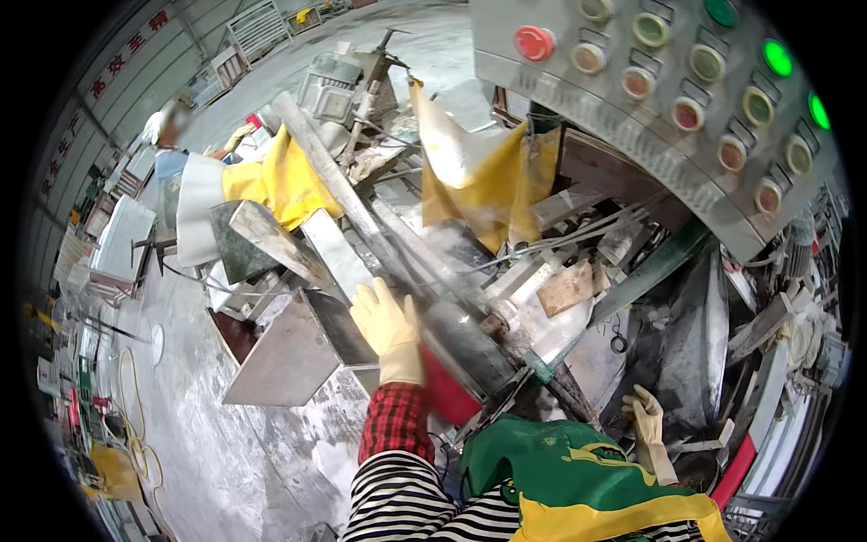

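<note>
My left hand [386, 327], in a cream rubber glove with a red plaid cuff, is stretched out with its fingers apart. It is at the near end of a pale stone strip [332, 248]; whether it touches it I cannot tell. Beside it runs a long grey metal beam [339, 185]. My right hand [644, 421], in a similar glove, is low on the right with loosely bent fingers and nothing visible in it. Near it stands a dusty grey sheet [694, 357]. A green and yellow apron [551, 456] covers my front.
A grey control panel [623, 99] with a red knob [534, 42] and lit green buttons overhangs the upper right. Yellow sheeting [492, 185] hangs over stone offcuts [566, 289]. An open box-like frame [284, 357] juts out left. Another person [172, 149] stands at the far left.
</note>
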